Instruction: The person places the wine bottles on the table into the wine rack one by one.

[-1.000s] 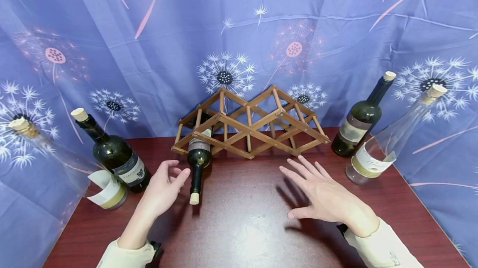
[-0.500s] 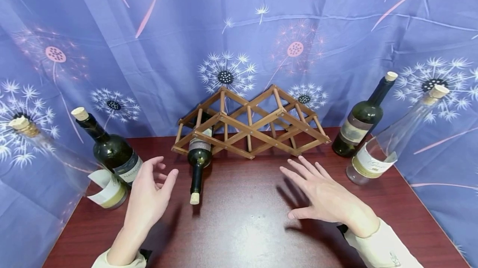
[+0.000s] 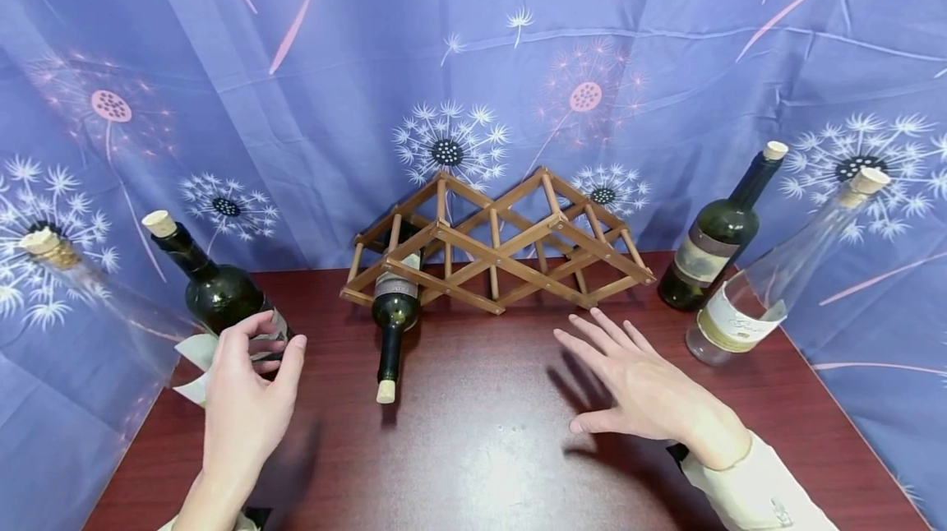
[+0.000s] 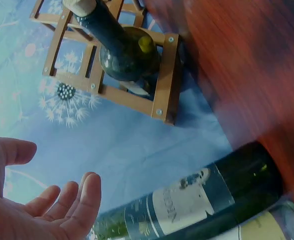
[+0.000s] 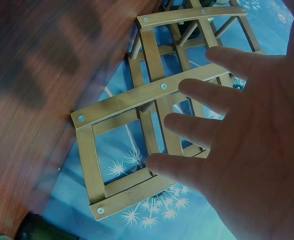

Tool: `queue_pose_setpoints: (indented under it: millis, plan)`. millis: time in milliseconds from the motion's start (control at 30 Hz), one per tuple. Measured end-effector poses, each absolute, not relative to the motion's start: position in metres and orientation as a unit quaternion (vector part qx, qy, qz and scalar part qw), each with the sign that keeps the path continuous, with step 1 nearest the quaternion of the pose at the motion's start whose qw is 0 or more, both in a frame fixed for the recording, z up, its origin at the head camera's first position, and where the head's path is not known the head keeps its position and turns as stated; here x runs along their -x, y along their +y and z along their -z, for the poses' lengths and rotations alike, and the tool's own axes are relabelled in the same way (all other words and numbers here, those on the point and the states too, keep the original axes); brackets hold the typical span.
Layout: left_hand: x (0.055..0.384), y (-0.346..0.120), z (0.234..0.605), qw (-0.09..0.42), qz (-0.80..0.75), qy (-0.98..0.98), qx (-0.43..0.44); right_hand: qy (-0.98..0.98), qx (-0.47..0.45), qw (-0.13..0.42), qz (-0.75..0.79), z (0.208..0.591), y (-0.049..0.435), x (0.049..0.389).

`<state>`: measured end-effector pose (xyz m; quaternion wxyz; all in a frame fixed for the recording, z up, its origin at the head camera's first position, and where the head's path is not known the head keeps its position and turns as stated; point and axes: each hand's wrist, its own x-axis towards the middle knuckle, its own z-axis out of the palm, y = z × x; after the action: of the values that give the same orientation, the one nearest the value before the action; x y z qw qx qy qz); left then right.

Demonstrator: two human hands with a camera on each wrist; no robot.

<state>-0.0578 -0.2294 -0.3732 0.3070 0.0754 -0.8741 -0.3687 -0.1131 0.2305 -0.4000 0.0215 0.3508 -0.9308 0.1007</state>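
My left hand [image 3: 247,395] hovers in front of the dark green wine bottle [image 3: 222,293] at the left, its fingers loosely bent and holding nothing. In the left wrist view a gap shows between the thumb and the other fingers, beside that labelled bottle [image 4: 187,200]. My right hand [image 3: 651,391] is spread above the table, palm down, empty. Behind the hands stands a wooden lattice wine rack [image 3: 510,260]. One dark wine bottle [image 3: 395,313] lies in its left end, the corked neck toward me. The right wrist view has the rack [image 5: 127,100] beyond my spread fingers.
A clear corked bottle [image 3: 133,325] stands at the far left, partly behind my left hand. To the right stand a dark green bottle [image 3: 706,247] and a clear bottle [image 3: 755,301]. A blue dandelion-print cloth [image 3: 355,87] hangs behind the dark red table [image 3: 444,432].
My left hand has moved left, away from the bottle in the rack, to the standing green bottle. The right hand, the rack and the bottles have stayed in place.
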Motion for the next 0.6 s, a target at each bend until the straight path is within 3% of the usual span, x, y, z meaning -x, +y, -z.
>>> queue_pose_setpoints:
  millis: [600]
  plan:
    - [0.05, -0.266, 0.383, 0.443, 0.34, -0.823, -0.097, -0.931, -0.348, 0.019, -0.103, 0.4, 0.231, 0.113]
